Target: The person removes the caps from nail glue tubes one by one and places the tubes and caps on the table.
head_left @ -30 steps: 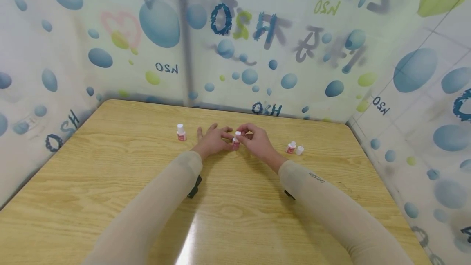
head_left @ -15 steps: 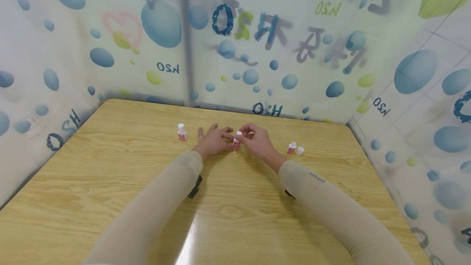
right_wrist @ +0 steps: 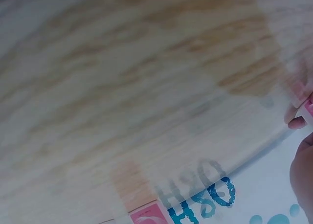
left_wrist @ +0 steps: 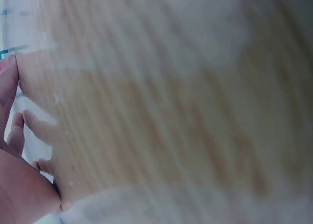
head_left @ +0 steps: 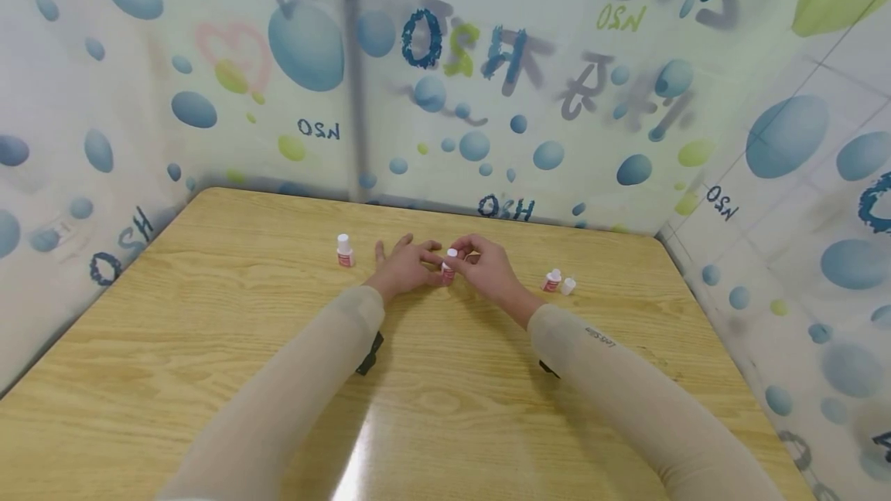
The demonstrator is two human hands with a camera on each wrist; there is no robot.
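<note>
A small bottle (head_left: pixel 448 273) with a pink-red label and white cap (head_left: pixel 452 253) stands upright on the table between the two hands. My left hand (head_left: pixel 406 265) holds its body between thumb and forefinger, with the other fingers spread. From the right, my right hand (head_left: pixel 487 263) pinches the white cap between thumb and fingers. In the left wrist view, part of my left hand (left_wrist: pixel 22 180) shows at the left edge. The right wrist view has my right hand (right_wrist: pixel 304 170) at its edge, beside part of the pink label (right_wrist: pixel 309 108).
A capped bottle (head_left: pixel 345 251) of the same kind stands to the left. Over on the right is an uncapped bottle (head_left: pixel 552 281), its loose white cap (head_left: pixel 568 285) beside it. The wooden table (head_left: pixel 445 408) meets a patterned wall covering (head_left: pixel 418 138) behind.
</note>
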